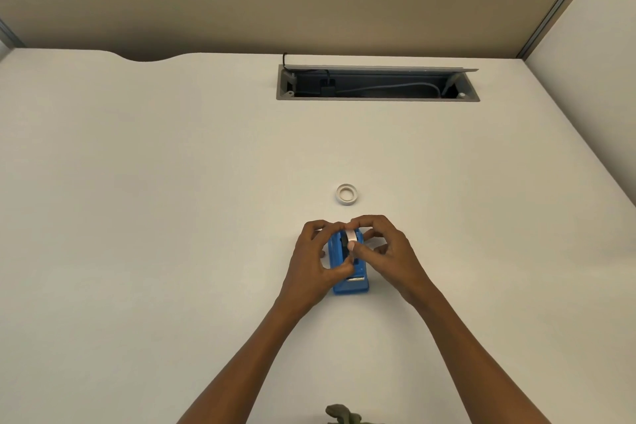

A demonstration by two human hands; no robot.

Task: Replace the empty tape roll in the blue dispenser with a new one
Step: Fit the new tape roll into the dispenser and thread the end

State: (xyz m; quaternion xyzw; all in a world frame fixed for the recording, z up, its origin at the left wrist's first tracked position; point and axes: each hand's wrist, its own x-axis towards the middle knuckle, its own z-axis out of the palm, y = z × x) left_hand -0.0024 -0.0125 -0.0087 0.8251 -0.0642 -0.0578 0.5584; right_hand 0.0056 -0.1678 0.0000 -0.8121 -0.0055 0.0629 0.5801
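A small blue tape dispenser stands on the white desk, its cutter end toward me. A white roll sits upright in its cradle. My left hand wraps the dispenser's left side, thumb near its middle. My right hand pinches the white roll between index finger on top and thumb in front. A second white ring of tape lies flat on the desk a little beyond the hands. I cannot tell which of the two is the empty one.
An open cable tray with wires is set into the desk at the back. A beige partition rises behind it. A small olive-green object shows at the bottom edge.
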